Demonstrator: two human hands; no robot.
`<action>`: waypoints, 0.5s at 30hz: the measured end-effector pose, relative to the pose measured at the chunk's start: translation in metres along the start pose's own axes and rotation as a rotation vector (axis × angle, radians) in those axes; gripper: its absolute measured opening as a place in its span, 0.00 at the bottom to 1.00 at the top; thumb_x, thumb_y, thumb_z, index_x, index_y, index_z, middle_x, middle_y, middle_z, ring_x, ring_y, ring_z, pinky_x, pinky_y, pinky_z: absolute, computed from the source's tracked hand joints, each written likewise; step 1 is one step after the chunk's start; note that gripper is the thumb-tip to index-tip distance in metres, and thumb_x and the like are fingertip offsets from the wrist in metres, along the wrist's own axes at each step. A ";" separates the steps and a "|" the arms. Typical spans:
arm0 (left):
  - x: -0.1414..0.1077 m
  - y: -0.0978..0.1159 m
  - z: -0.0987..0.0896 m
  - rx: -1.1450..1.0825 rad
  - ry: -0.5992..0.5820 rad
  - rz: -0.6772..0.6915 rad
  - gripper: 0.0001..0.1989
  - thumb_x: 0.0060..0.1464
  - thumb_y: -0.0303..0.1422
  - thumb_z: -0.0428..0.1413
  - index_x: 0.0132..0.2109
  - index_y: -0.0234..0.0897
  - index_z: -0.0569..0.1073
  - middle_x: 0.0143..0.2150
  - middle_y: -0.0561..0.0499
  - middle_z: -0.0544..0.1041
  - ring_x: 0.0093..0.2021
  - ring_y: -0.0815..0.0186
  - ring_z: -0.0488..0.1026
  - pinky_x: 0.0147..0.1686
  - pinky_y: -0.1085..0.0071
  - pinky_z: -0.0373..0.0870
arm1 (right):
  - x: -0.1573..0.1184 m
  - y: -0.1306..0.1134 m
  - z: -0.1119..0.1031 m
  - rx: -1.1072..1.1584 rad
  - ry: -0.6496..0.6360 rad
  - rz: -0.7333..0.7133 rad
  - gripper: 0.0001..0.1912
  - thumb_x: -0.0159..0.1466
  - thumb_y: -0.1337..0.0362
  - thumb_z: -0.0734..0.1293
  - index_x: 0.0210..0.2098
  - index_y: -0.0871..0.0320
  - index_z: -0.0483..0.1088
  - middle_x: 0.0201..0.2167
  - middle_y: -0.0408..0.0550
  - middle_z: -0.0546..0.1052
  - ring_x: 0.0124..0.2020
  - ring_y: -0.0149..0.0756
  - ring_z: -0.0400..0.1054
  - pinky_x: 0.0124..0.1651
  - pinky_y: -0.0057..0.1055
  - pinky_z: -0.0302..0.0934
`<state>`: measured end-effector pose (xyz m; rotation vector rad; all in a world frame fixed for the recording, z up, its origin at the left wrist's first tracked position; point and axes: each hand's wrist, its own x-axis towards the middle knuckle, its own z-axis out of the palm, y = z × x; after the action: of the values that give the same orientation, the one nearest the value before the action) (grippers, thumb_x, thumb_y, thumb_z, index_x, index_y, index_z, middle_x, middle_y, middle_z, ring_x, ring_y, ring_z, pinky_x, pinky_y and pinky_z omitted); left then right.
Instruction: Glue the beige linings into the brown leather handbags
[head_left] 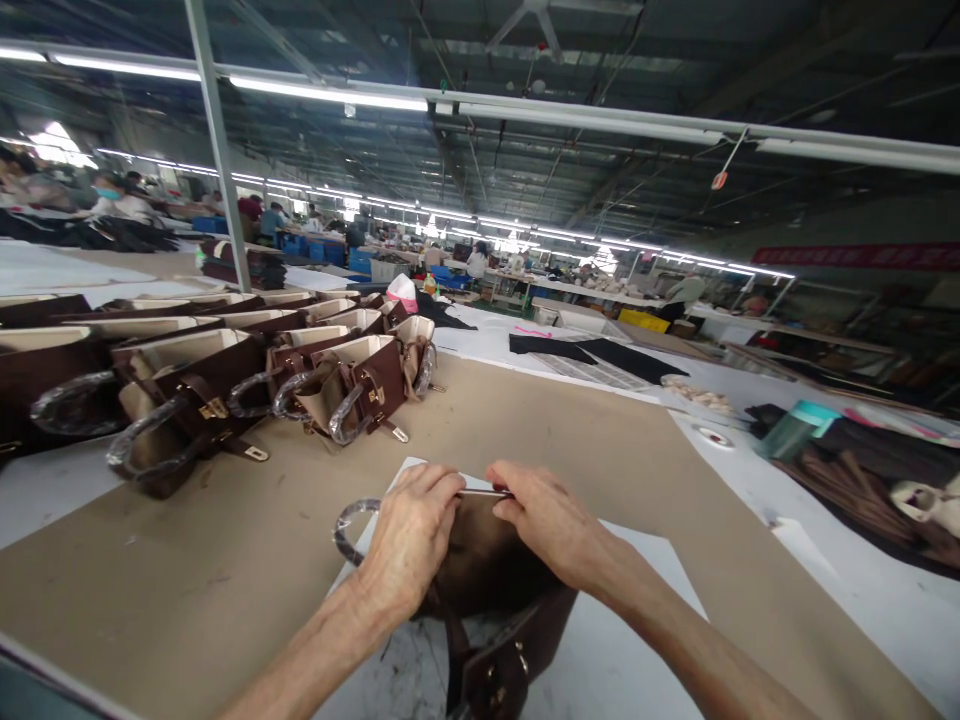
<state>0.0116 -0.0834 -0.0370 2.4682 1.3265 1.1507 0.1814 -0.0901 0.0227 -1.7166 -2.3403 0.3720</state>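
A dark brown handbag (551,625) stands on a white sheet (645,565) in front of me, its mouth facing up and a tan lining showing inside. My left hand (416,530) pinches the far top edge of the bag, fingers curled over it. A little to the right, my right hand (536,510) grips the same edge between thumb and fingers. A plastic-wrapped handle (349,530) sticks out past my left hand. Metal fittings show on the near side of the bag, while its lower part runs out of view.
Several brown handbags (195,390) with wrapped handles stand in rows at the left. Brown paper (540,420) covers the table. Black pieces (600,355) lie farther back. A teal-lidded container (799,430), a tape roll (712,436) and dark material lie at the right. People work in the background.
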 end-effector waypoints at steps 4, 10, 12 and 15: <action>-0.001 0.001 0.008 -0.014 0.032 0.020 0.09 0.57 0.25 0.47 0.37 0.37 0.71 0.38 0.49 0.75 0.40 0.63 0.70 0.41 0.66 0.68 | -0.006 0.009 -0.001 0.051 0.013 0.085 0.07 0.58 0.70 0.61 0.36 0.56 0.68 0.34 0.45 0.75 0.38 0.35 0.66 0.37 0.27 0.52; -0.003 -0.002 0.016 0.038 0.133 0.074 0.09 0.57 0.24 0.46 0.37 0.35 0.71 0.38 0.48 0.76 0.38 0.63 0.72 0.39 0.66 0.70 | -0.006 0.010 0.000 0.080 0.027 0.102 0.05 0.59 0.69 0.61 0.32 0.56 0.68 0.30 0.44 0.74 0.35 0.34 0.65 0.34 0.26 0.51; -0.002 -0.002 0.017 0.057 0.167 0.097 0.09 0.57 0.24 0.46 0.37 0.35 0.71 0.38 0.48 0.76 0.38 0.63 0.72 0.38 0.67 0.71 | -0.006 0.010 0.001 0.080 0.026 0.095 0.05 0.59 0.69 0.61 0.30 0.56 0.68 0.28 0.43 0.73 0.33 0.33 0.65 0.33 0.26 0.50; -0.001 -0.001 0.018 0.088 0.194 0.113 0.11 0.58 0.25 0.45 0.35 0.35 0.72 0.37 0.47 0.76 0.36 0.63 0.72 0.36 0.67 0.70 | -0.006 0.010 0.001 0.071 0.030 0.082 0.05 0.59 0.69 0.61 0.28 0.56 0.68 0.26 0.43 0.73 0.31 0.32 0.64 0.32 0.26 0.49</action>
<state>0.0223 -0.0795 -0.0504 2.5791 1.3255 1.4191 0.1919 -0.0927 0.0183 -1.7760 -2.2130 0.4347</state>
